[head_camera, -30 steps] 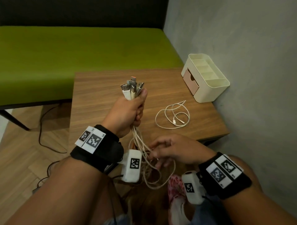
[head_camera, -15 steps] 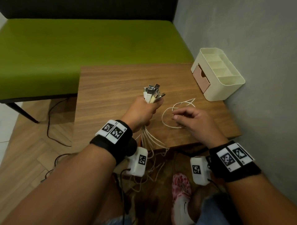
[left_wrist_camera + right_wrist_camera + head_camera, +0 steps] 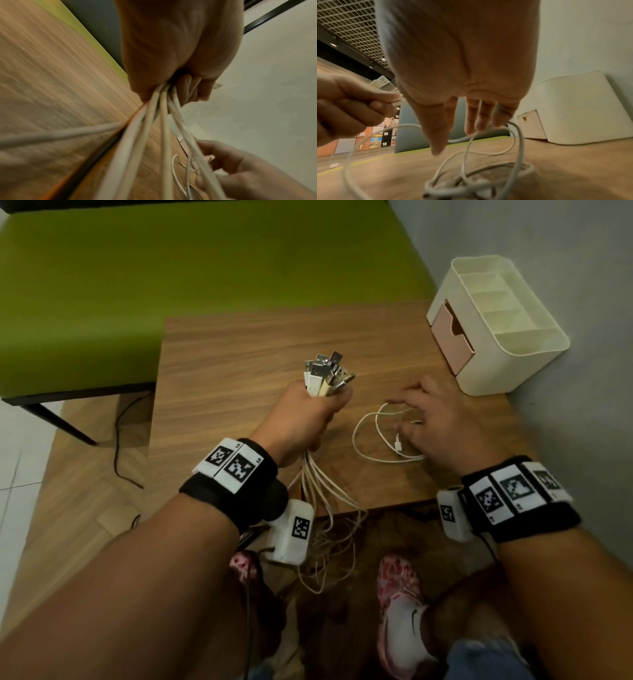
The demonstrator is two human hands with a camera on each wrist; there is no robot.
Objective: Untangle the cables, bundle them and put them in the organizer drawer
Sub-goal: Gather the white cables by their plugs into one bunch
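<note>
My left hand (image 3: 305,419) grips a bundle of white cables (image 3: 318,484) in a fist above the wooden table (image 3: 222,364). Their USB plugs (image 3: 327,373) stick up out of the fist, and the long ends hang over the front edge of the table. In the left wrist view the strands (image 3: 154,121) run out below the curled fingers (image 3: 193,89). My right hand (image 3: 435,419) lies with straight, spread fingers over a loose white cable (image 3: 373,440) coiled on the table. In the right wrist view its loops (image 3: 488,175) rise to the fingertips (image 3: 477,124).
A cream organizer (image 3: 507,344) with a pink drawer (image 3: 452,340) stands at the table's far right corner against the grey wall. A green bench (image 3: 171,268) lies behind the table. A dark cord (image 3: 118,440) trails on the floor to the left, and my feet are below the table's front edge.
My right hand rose from the hanging cable ends below the table edge and moved forward onto the loose coiled cable. The left hand kept its grip on the bundle and lowered it a little.
</note>
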